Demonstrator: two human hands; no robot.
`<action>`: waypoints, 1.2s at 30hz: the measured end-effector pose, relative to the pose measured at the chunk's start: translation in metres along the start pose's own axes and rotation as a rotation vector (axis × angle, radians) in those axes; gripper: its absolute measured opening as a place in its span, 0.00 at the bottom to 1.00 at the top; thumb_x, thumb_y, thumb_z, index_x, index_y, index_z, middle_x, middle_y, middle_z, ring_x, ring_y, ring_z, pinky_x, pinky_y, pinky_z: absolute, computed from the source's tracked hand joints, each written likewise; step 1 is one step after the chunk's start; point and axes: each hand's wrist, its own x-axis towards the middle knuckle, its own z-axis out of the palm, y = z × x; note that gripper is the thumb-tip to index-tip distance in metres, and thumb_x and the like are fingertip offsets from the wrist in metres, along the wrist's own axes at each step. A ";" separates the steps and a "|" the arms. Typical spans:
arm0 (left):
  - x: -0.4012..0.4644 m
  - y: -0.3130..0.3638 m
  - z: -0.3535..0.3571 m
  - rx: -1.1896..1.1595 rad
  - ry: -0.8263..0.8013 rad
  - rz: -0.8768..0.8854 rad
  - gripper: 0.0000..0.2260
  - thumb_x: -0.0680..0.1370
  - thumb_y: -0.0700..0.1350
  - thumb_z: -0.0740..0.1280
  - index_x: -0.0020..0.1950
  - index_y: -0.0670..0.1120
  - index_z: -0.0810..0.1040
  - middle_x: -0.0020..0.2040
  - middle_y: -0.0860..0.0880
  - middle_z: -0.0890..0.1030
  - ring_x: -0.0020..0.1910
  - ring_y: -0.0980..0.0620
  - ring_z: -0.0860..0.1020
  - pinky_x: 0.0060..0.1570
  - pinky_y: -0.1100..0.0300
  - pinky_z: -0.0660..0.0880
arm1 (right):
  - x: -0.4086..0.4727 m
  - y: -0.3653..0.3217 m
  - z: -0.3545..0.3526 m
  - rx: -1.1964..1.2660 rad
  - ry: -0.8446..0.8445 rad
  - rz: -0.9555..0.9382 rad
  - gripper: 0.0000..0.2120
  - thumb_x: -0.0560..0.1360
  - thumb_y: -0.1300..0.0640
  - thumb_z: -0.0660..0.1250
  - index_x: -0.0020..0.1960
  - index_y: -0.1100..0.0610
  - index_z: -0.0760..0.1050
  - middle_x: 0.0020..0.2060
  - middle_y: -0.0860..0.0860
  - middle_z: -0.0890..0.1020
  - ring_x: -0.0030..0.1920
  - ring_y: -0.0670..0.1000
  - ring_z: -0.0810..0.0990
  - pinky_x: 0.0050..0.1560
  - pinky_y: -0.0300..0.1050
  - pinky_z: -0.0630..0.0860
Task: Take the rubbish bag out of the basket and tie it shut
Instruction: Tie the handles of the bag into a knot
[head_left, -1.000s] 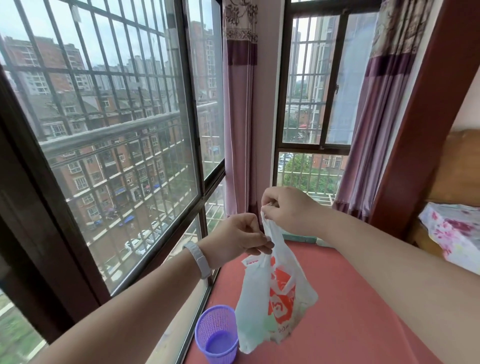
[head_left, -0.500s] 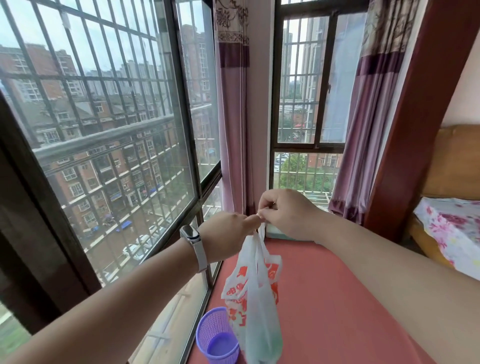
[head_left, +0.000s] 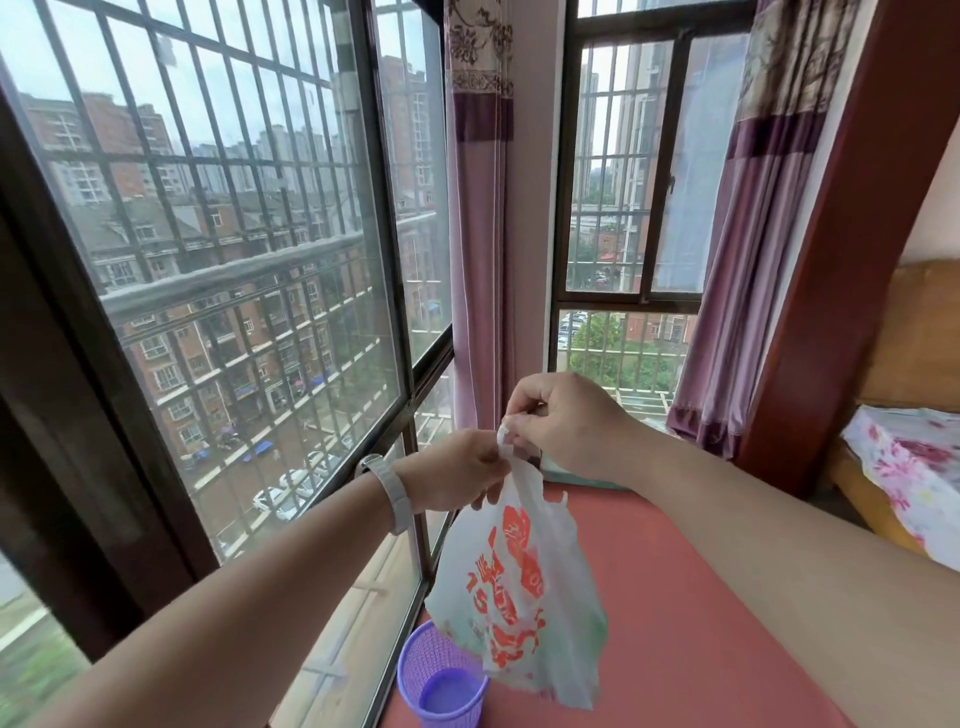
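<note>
A white plastic rubbish bag (head_left: 519, 597) with red print hangs in the air above the red sill, out of the basket. My left hand (head_left: 457, 475) and my right hand (head_left: 566, 421) meet at the bag's top and pinch its gathered handles between the fingertips. The small purple mesh basket (head_left: 441, 680) stands on the sill below and left of the bag, with nothing visible inside. The bag's lower edge partly overlaps the basket's rim.
The red window sill (head_left: 675, 597) stretches ahead. Barred window glass (head_left: 234, 312) runs along the left, close to the basket. Purple curtains (head_left: 737, 312) hang ahead and right. A bed with a flowered cover (head_left: 904, 467) lies at the right.
The bag has turned, so its red print faces me, and it hangs wider than half a second ago. Both hands stay together at its top, the right hand a little higher.
</note>
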 end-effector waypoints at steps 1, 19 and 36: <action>0.001 -0.001 0.000 -0.009 -0.014 -0.031 0.13 0.82 0.43 0.58 0.37 0.47 0.72 0.31 0.52 0.78 0.27 0.55 0.75 0.34 0.58 0.74 | 0.000 0.000 -0.001 -0.001 0.005 0.002 0.07 0.75 0.61 0.68 0.39 0.55 0.79 0.35 0.51 0.86 0.38 0.48 0.85 0.42 0.44 0.81; 0.015 0.020 -0.003 -0.361 0.126 -0.213 0.14 0.72 0.29 0.54 0.37 0.41 0.77 0.21 0.48 0.76 0.19 0.53 0.72 0.24 0.62 0.64 | -0.043 0.037 0.033 0.517 0.047 0.418 0.05 0.75 0.64 0.68 0.40 0.60 0.79 0.34 0.57 0.84 0.33 0.50 0.85 0.33 0.40 0.79; -0.001 0.016 -0.015 -0.112 0.108 0.096 0.10 0.79 0.38 0.60 0.43 0.38 0.79 0.27 0.50 0.79 0.25 0.55 0.76 0.32 0.66 0.72 | -0.028 0.035 0.043 -0.207 0.189 0.025 0.07 0.76 0.56 0.62 0.39 0.55 0.71 0.36 0.50 0.74 0.38 0.54 0.73 0.33 0.47 0.68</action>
